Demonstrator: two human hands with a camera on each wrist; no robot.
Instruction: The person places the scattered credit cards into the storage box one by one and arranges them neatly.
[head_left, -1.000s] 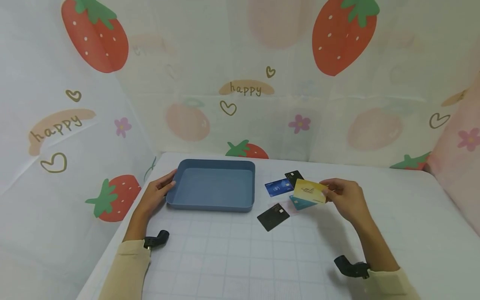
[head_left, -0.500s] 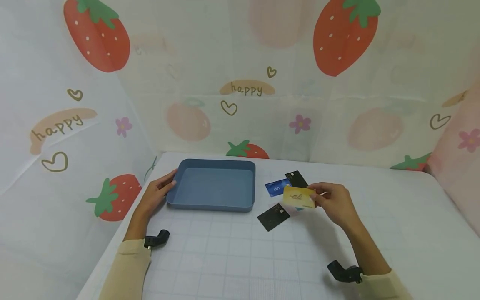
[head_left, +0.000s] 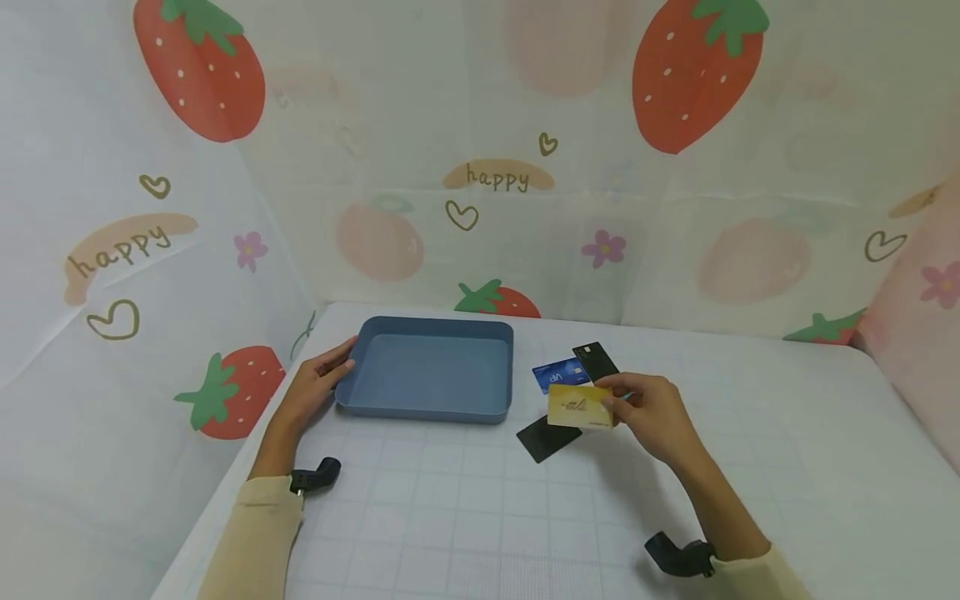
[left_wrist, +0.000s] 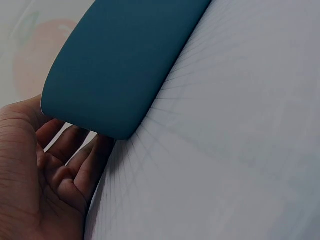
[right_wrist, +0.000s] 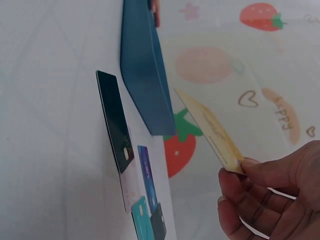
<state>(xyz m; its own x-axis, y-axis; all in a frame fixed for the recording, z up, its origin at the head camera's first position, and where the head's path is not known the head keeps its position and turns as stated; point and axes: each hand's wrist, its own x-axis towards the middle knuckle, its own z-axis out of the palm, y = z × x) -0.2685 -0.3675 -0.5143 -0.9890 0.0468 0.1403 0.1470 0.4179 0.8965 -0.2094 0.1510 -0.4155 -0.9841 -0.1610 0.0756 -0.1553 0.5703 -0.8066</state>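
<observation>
In the head view my right hand (head_left: 651, 412) pinches a yellow bank card (head_left: 573, 406) between thumb and fingers. The card is raised over the loose cards; the right wrist view shows it tilted, apart from the tabletop. At the left my left hand (head_left: 309, 392) holds the left end of a shallow blue tray (head_left: 431, 415), thumb at the rim. The left wrist view shows its fingers (left_wrist: 70, 175) against the tray's end, partly hidden. Beneath and behind the yellow card lie a blue card (head_left: 553, 375), a black card (head_left: 595, 360) and another black card (head_left: 542, 442).
A teal card (right_wrist: 143, 220) and a pale pink card (right_wrist: 129, 187) show among the cards in the right wrist view. White cloth with a faint grid covers the table (head_left: 450, 508). A strawberry-print curtain (head_left: 495, 92) hangs behind it.
My right hand has moved left and slightly toward the front with the yellow card, which now overlaps the front black card in the head view. The left hand stays at the tray.
</observation>
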